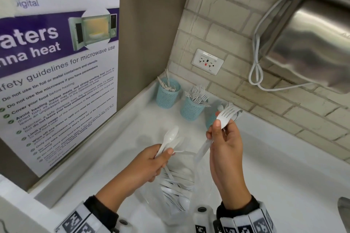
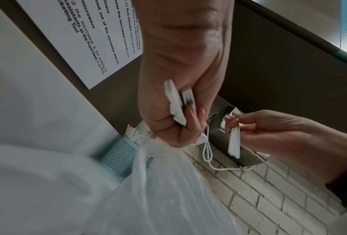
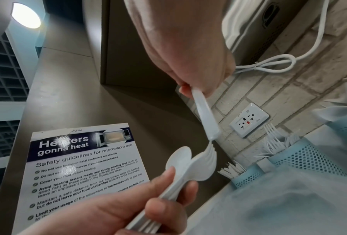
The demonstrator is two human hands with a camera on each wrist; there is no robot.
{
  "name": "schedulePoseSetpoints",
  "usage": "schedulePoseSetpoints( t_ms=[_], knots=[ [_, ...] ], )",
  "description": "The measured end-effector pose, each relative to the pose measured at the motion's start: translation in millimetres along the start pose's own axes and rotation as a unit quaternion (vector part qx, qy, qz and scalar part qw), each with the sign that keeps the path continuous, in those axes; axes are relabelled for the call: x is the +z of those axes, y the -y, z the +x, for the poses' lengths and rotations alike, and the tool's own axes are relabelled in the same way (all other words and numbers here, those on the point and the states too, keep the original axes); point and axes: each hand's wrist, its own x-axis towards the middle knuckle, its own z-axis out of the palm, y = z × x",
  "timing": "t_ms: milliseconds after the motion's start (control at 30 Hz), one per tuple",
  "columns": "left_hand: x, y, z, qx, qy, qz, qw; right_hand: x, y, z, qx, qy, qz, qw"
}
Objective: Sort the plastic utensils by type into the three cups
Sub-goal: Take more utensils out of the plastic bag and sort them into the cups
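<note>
My left hand [image 1: 164, 154] grips a bunch of white plastic spoons [image 1: 172, 136] by their handles, bowls pointing up. My right hand [image 1: 220, 125] pinches a few white forks [image 1: 228, 113] just in front of the right blue mesh cup [image 1: 210, 121], which it partly hides. The left mesh cup [image 1: 167, 94] holds knives and the middle mesh cup [image 1: 192, 109] holds forks. In the right wrist view the fork handles [image 3: 204, 116] hang from my fingers above the spoons [image 3: 188, 165]. A clear bag [image 1: 178, 185] with several more utensils lies below both hands.
The cups stand in the back corner of a white counter [image 1: 284, 166]. A microwave safety poster [image 1: 56, 81] leans on the left wall. On the tiled wall are a socket [image 1: 207, 62] and a steel dispenser [image 1: 310, 43] with a looped white cable [image 1: 255, 75].
</note>
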Motion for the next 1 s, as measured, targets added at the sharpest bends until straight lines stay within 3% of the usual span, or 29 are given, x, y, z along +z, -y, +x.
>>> schedulePoseSetpoints(
  t_ms=[233,400,533,700,900,1000],
  knots=[
    [2,-4,-2,0.064,-0.056,-0.028,0.996,2,-13,-6,0.058,0.028,-0.039,0.997],
    [1,-7,-3,0.061,-0.077,-0.062,0.993,5,-19,-14,0.127,0.068,-0.074,0.987],
    [2,-7,-1,0.059,-0.087,-0.066,0.992,7,-26,-20,0.140,0.100,-0.115,0.978],
    [1,-3,4,0.050,-0.099,-0.058,0.992,9,-34,-19,0.153,0.085,-0.105,0.979],
    [4,-5,2,0.072,-0.118,-0.048,0.989,10,-32,-17,0.197,0.070,-0.056,0.976],
    [7,-5,2,0.100,-0.114,-0.026,0.988,14,-32,-21,0.199,0.105,-0.084,0.971]
  ],
)
